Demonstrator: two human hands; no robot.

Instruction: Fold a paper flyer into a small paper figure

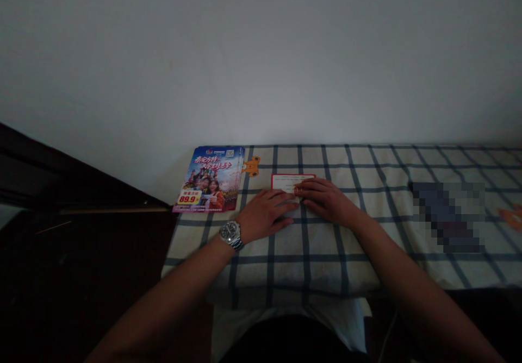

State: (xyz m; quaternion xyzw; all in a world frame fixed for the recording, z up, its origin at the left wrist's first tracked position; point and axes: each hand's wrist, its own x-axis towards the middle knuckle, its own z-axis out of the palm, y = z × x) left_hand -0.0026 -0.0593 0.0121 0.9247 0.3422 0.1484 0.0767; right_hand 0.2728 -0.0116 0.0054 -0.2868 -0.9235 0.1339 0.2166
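Head view: two hands [265,214] [326,200], one card [291,182]

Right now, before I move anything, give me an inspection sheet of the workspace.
Surface: blue-checked cloth, lying flat.
Job's things: red-bordered card, right hand's fingers resting on it.
Clutter: brochures left of the card; orange shape beside them; blurred patch to the right.
Hands: left hand flat on the cloth, fingertips near the card, wearing a watch; right hand at the card.
Cables: thin white cable below the cloth, lower right.
Surroundings: white wall behind; dark furniture left.
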